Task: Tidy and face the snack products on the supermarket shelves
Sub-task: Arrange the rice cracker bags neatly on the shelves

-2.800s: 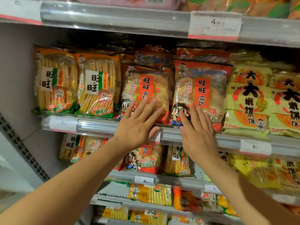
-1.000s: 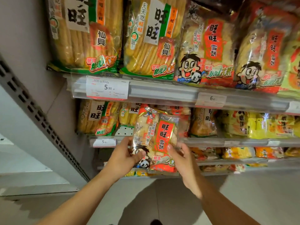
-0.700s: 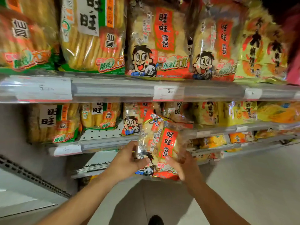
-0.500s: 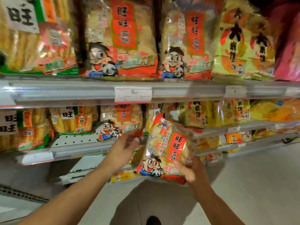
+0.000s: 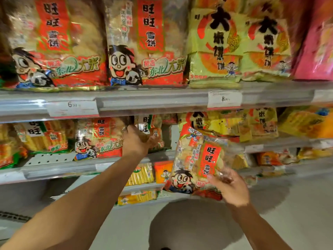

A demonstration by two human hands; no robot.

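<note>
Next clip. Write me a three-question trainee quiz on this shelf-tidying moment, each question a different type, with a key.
1. True or false: both hands hold the red rice cracker bag.
2. Multiple choice: the left hand is at
A. the top shelf's yellow bags
B. the second shelf, beside the red bag standing there
C. the floor
3. Fill in: the price tag under the big red bags on the upper shelf starts with the digit ___.

Key
1. False; only the right hand grips it, off the shelf.
2. B
3. 6
</note>
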